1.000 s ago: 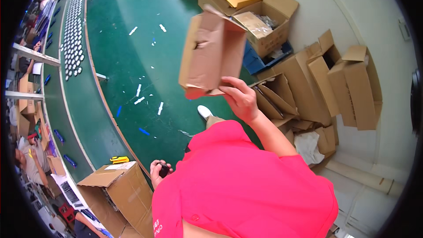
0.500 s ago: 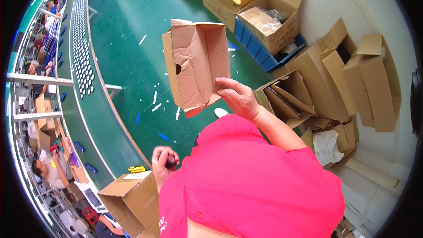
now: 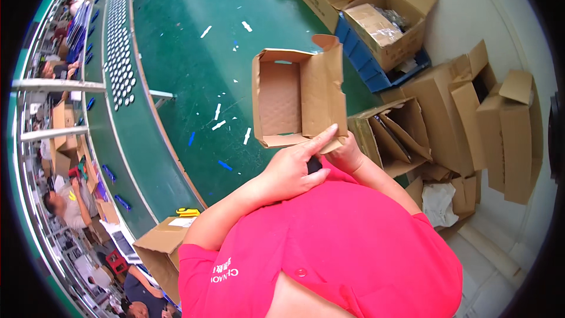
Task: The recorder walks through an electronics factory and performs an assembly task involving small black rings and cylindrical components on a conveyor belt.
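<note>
An open brown cardboard box [image 3: 279, 97] is held up in front of me, its hollow inside facing me and its lid panel bent up on the right. My right hand [image 3: 348, 154] grips the near right corner of this box. Next to it, my left hand [image 3: 291, 169] presses a stretched index finger along the box's near flap. Between that hand's thumb and curled fingers sits a small dark object [image 3: 315, 165], mostly hidden, its kind unclear.
Left, a long green conveyor belt [image 3: 126, 159] carries rows of small round white pieces [image 3: 120, 76]; people sit beyond it. A yellow-handled cutter [image 3: 188, 212] lies beside a carton [image 3: 159, 241]. Cartons [image 3: 435, 106] and a blue crate [image 3: 365, 62] line the right wall. Scraps litter the green floor.
The box has swung to the right and turned, with its lid panel now raised on the right. My left hand has come up from the lower left to the box's near edge, keeping the dark object.
</note>
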The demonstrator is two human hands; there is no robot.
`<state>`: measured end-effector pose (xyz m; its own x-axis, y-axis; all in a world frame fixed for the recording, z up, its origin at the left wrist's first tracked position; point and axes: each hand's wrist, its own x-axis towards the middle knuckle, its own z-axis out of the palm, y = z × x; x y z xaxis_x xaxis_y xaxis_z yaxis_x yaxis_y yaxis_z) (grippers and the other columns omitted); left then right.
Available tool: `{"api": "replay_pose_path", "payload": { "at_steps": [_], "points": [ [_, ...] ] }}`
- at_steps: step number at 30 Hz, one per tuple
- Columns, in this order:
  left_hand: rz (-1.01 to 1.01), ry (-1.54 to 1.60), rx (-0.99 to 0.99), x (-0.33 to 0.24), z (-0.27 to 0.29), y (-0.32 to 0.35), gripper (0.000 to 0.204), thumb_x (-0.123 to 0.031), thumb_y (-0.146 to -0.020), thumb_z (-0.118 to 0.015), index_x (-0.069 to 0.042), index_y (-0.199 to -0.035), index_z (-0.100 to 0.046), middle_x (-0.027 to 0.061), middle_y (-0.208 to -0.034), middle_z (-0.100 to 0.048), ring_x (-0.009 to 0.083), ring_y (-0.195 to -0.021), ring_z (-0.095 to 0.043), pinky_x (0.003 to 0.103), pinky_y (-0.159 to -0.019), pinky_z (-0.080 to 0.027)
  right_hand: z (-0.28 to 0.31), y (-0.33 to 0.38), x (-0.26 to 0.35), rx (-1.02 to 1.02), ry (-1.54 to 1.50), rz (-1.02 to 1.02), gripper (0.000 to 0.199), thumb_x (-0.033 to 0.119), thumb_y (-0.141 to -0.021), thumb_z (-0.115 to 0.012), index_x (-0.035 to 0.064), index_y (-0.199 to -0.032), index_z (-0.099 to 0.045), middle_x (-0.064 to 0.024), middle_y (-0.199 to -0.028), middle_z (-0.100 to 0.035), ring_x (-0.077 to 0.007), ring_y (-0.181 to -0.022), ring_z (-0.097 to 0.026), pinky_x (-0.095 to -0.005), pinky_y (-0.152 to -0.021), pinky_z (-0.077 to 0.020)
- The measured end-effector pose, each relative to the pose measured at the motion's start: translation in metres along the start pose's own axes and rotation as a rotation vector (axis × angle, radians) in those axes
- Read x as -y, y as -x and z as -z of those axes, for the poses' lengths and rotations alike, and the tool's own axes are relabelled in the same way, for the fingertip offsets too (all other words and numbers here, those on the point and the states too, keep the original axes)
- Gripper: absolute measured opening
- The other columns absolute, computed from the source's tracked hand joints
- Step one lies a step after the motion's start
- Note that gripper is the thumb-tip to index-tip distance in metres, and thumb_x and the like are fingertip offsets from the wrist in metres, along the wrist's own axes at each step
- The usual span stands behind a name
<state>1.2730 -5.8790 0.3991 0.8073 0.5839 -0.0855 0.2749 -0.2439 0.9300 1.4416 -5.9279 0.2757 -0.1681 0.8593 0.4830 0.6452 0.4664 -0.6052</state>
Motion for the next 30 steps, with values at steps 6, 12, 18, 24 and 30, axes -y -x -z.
{"api": "replay_pose_path", "payload": {
  "at_steps": [6, 12, 18, 24, 30],
  "points": [
    [0.523, 0.386, -0.121, 0.019, 0.007, 0.014, 0.066, -0.008, -0.078, -0.066, -0.008, -0.138, -0.04, 0.0016, -0.076, -0.057, 0.0089, -0.061, -0.055, 0.023, -0.052, -0.045, 0.01, 0.026, -0.002, -0.039, -0.203, -0.367, 0.009, 0.006, -0.081, -0.06, 0.0064, -0.089, -0.057, -0.0104, -0.102, -0.062, -0.0301, -0.087, -0.062, -0.0362, -0.069, -0.0516],
    [0.596, 0.461, -0.15, 0.05, -0.004, 0.04, 0.058, -0.004, -0.082, -0.061, -0.007, -0.137, -0.041, 0.0031, -0.078, -0.058, 0.0087, -0.062, -0.054, 0.022, -0.057, -0.046, 0.031, 0.119, -0.016, -0.018, 0.032, -0.732, 0.014, 0.012, -0.082, -0.06, 0.007, -0.095, -0.057, -0.0099, -0.103, -0.061, -0.0312, -0.09, -0.06, -0.0376, -0.075, -0.0501],
    [0.689, 0.674, -0.329, 0.082, -0.013, 0.078, 0.046, -0.007, -0.085, -0.06, -0.001, -0.128, -0.046, 0.0044, -0.078, -0.058, 0.0103, -0.062, -0.056, 0.023, -0.056, -0.047, 0.091, 0.188, -0.073, -0.095, 0.385, -1.078, 0.028, 0.014, -0.083, -0.06, 0.0042, -0.108, -0.054, -0.0161, -0.115, -0.055, -0.0337, -0.106, -0.055, -0.0405, -0.086, -0.0467],
    [0.735, 0.86, -0.61, 0.083, -0.001, 0.112, 0.035, -0.009, -0.086, -0.058, 0.001, -0.119, -0.05, 0.007, -0.078, -0.059, 0.013, -0.06, -0.057, 0.026, -0.053, -0.049, 0.133, 0.162, -0.136, -0.047, 0.572, -1.296, 0.068, 0.018, -0.081, -0.064, 0.0027, -0.138, -0.029, -0.0196, -0.14, -0.033, -0.0371, -0.124, -0.04, -0.0416, -0.101, -0.0375],
    [0.668, 1.051, -0.965, 0.078, -0.018, 0.158, 0.028, -0.007, -0.084, -0.058, 0.002, -0.11, -0.052, 0.0092, -0.078, -0.06, 0.0181, -0.068, -0.063, 0.029, -0.06, -0.054, 0.02, 0.137, -0.173, 0.425, 0.25, -0.794, 0.054, 0.017, -0.081, -0.061, 0.0019, -0.13, -0.042, -0.0228, -0.129, -0.045, -0.0375, -0.121, -0.042, -0.041, -0.102, -0.0365]
  ]
}}
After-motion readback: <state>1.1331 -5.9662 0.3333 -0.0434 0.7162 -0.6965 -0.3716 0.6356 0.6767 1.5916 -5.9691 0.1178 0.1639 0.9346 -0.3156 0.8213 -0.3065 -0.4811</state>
